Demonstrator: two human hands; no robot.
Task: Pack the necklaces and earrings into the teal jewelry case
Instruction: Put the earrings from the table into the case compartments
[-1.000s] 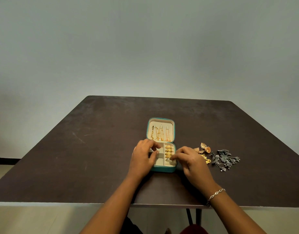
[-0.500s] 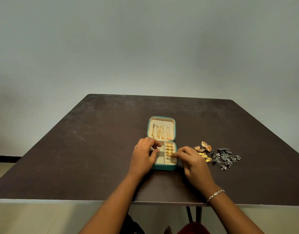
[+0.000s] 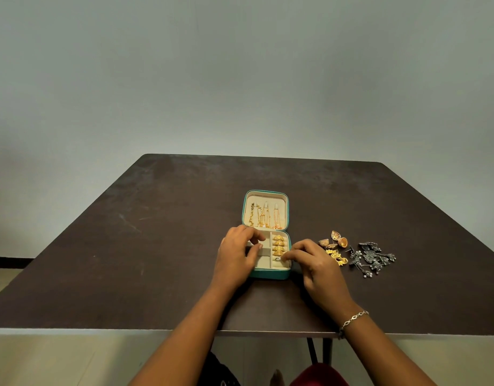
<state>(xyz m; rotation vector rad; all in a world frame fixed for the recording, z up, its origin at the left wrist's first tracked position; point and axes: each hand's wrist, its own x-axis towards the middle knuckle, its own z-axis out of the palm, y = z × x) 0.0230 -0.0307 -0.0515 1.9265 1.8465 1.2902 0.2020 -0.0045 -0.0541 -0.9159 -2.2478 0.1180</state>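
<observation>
left hand (image 3: 236, 256) grips open teal jewelry case (image 3: 268, 274) | right hand (image 3: 315, 263) pinches small earring (image 3: 278, 259) over its right column | loose gold and silver earrings (image 3: 357, 256) lie right, nearest right hand

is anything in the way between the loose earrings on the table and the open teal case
Only the right hand itself, lying between the teal jewelry case and the gold earrings. The silver earrings sit farther right, beyond the gold ones. Otherwise just bare table.

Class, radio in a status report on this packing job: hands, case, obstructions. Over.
Left hand holds teal jewelry case. Right hand pinches small piece over its right column. Loose earrings wait right of case; nothing blocking.
</observation>
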